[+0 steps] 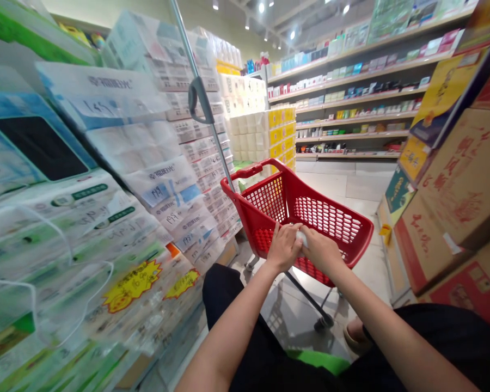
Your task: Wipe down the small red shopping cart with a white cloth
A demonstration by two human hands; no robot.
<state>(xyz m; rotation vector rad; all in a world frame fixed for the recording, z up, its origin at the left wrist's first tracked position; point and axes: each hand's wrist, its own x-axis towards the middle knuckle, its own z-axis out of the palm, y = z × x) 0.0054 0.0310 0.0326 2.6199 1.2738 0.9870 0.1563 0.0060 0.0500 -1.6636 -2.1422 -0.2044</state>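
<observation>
A red plastic shopping cart [335, 218] stands in the aisle just ahead of me, its basket empty as far as I can see. My left hand [283, 246] and my right hand [322, 251] meet over the cart's near rim, both with fingers curled. Between them they grip a small white object [301, 237] that I cannot make out. My legs in black clothing show below.
Stacked packs of tissue and toilet paper [118, 179] with yellow price tags fill the left side. A metal pole with a hook [200, 98] leans there. Cardboard boxes [453, 207] are piled on the right. Product shelves [351, 98] line the far wall beyond a tiled floor [359, 185].
</observation>
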